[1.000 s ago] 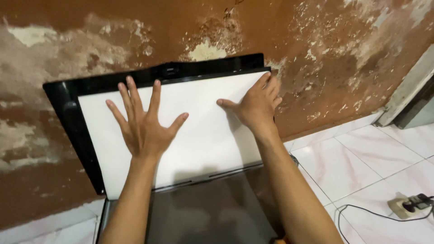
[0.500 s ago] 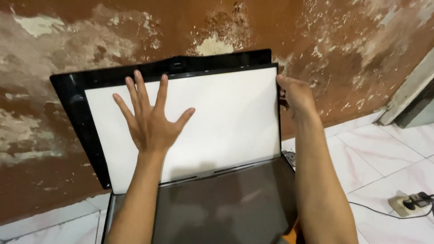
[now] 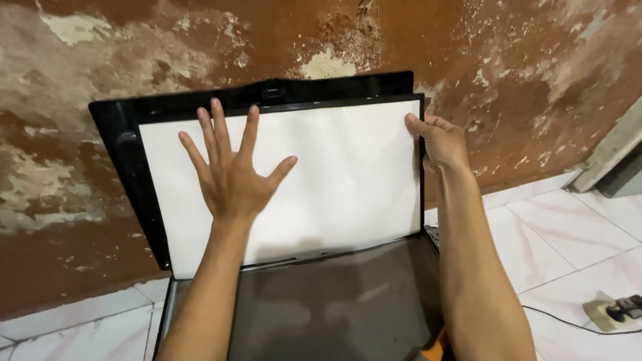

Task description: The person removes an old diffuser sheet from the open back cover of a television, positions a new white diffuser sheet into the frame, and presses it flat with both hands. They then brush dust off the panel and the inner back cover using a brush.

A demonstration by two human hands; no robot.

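Note:
A black-framed panel (image 3: 124,154) leans upright against a stained brown wall, with a white sheet (image 3: 348,174) covering its face. My left hand (image 3: 231,174) lies flat on the sheet, fingers spread wide, left of the middle. My right hand (image 3: 438,142) grips the sheet's upper right edge, thumb on the front and fingers curled behind it. Below the white sheet a dark grey sheet (image 3: 321,307) slopes down toward me between my forearms.
The peeling brown wall (image 3: 521,73) stands right behind the panel. White marble-like floor tiles (image 3: 568,241) spread to the right, with a power strip (image 3: 615,311) and its cable at the lower right. A grey door frame (image 3: 612,157) stands at the far right.
My right hand has slid from the face of the white sheet to its right edge and closed on it. My left hand stays pressed flat.

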